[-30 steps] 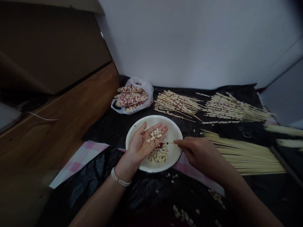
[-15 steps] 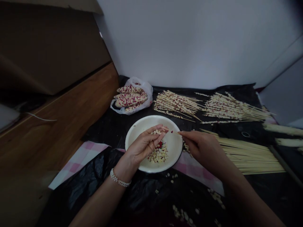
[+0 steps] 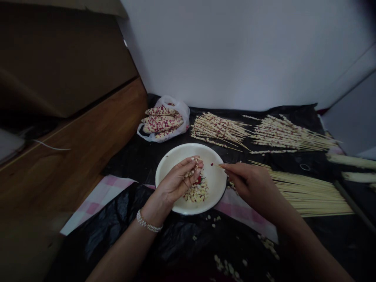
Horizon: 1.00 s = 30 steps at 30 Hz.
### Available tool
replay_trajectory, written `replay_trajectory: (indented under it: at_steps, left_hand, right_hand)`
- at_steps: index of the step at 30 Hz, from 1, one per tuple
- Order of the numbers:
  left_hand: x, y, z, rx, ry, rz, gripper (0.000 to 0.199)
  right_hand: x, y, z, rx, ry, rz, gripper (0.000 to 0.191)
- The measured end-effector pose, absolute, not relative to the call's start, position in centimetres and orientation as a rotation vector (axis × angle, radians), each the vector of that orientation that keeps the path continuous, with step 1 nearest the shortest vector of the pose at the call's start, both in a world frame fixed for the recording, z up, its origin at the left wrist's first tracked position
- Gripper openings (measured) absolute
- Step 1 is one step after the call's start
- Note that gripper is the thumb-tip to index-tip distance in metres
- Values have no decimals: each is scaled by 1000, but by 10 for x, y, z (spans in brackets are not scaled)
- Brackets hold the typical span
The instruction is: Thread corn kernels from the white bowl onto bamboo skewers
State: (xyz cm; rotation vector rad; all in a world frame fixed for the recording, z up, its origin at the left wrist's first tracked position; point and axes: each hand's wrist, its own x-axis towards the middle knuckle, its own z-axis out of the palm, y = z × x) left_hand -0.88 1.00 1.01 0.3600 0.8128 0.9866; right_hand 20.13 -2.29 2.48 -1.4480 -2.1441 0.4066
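My left hand (image 3: 183, 178) is cupped over a white bowl (image 3: 164, 160), its fingers curled around pale corn kernels (image 3: 192, 169). Below it, more loose kernels (image 3: 196, 194) lie at the bottom of the bowl. At the bowl's right rim, my right hand (image 3: 245, 176) pinches a thin skewer (image 3: 219, 166) that points left. A dark red kernel (image 3: 212, 164) shows by the skewer, between the two hands. Part of the skewer is hidden inside the right fingers.
Behind the bowl are corn cobs (image 3: 163, 119) in a plastic bag (image 3: 185, 113) and two piles of kernel-covered skewers (image 3: 219, 127). Bare skewers (image 3: 311, 192) lie right, near pale cobs (image 3: 358, 177). Scattered kernels (image 3: 226, 267) dot the black sheet (image 3: 176, 250) in front.
The fingers of my left hand have curled in and drawn slightly left. The dark red kernel has shifted slightly left. My right hand keeps its pinch on the skewer.
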Motion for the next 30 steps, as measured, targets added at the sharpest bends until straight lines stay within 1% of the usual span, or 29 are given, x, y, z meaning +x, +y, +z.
replay_trajectory:
  at_steps: [6, 10, 14, 24, 30]
  left_hand:
    - [-8, 10, 10, 462, 861, 996, 26]
    - [-7, 9, 12, 542, 873, 994, 29]
    - [-5, 9, 15, 509, 899, 1027, 25]
    - [-7, 10, 11, 358, 842, 1038, 18]
    - [-9, 12, 9, 254, 802, 1014, 19]
  right_hand:
    - [199, -25, 23, -1489, -2185, 353, 31]
    - [198, -26, 22, -1535, -2231, 260, 32]
    - [198, -26, 21, -1566, -2226, 195, 31]
    - [195, -28, 22, -1548, -2205, 212, 32]
    - [197, -29, 23, -1538, -2207, 222, 31]
